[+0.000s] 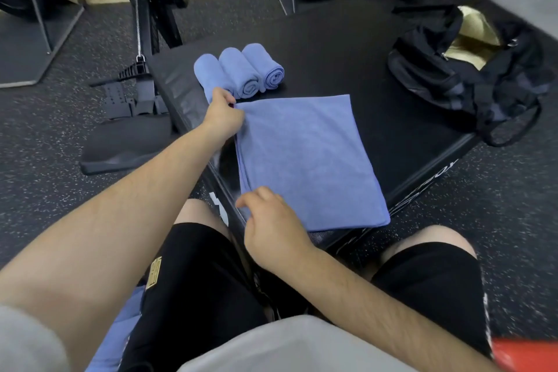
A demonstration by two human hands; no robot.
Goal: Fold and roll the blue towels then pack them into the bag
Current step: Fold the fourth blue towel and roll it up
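A folded blue towel [308, 157] lies flat on the black box [347, 48] in front of me. My left hand [222, 116] pinches the towel's far left corner. My right hand [271, 226] grips its near left corner, fingers curled at the edge. Three rolled blue towels [241, 69] lie side by side just beyond the flat one. The black duffel bag [471, 75] sits on the box's right corner, unzipped, with a tan lining showing.
More blue cloth [120, 326] lies by my left thigh. Black gym machines and a chain [139, 18] stand on the speckled floor to the left and behind the box. A red object [525, 356] shows at the bottom right corner.
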